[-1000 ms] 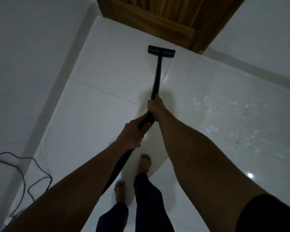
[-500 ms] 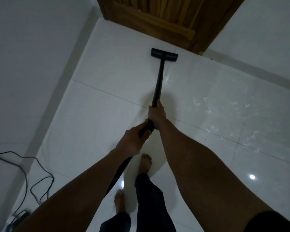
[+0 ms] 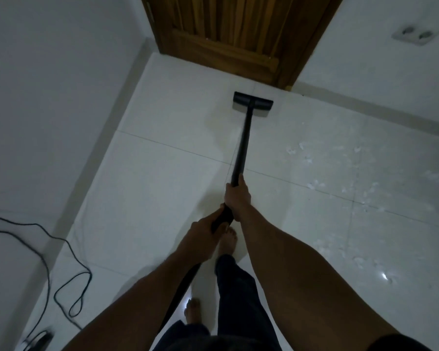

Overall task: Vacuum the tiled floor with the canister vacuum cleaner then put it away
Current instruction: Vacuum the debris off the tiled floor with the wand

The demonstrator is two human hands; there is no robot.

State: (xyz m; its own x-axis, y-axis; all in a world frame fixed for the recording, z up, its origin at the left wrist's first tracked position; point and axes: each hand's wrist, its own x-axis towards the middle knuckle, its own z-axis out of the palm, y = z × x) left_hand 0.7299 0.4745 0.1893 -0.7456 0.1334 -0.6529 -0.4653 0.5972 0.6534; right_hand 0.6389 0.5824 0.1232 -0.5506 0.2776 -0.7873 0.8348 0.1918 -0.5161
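Both hands hold the black vacuum wand [image 3: 243,143]. My right hand [image 3: 237,196] grips it higher up the tube, and my left hand [image 3: 200,236] grips the handle end just behind. The flat black floor nozzle [image 3: 253,100] rests on the white tiled floor [image 3: 162,188], a short way in front of the wooden door. A black hose [image 3: 180,287] runs back from the handle under my left forearm. Small white scraps of debris [image 3: 314,184] lie scattered on the tiles to the right. The canister body is out of view.
A wooden door [image 3: 233,31] closes the far end. White walls run along the left and the far right, where a double socket [image 3: 238,35] sits. A black power cord [image 3: 61,269] loops over the floor at the left. My bare feet [image 3: 227,240] stand below the hands.
The nozzle has slid back from the door and to the right. Both hands came with the wand, and the view has tilted up so more door and cord show.
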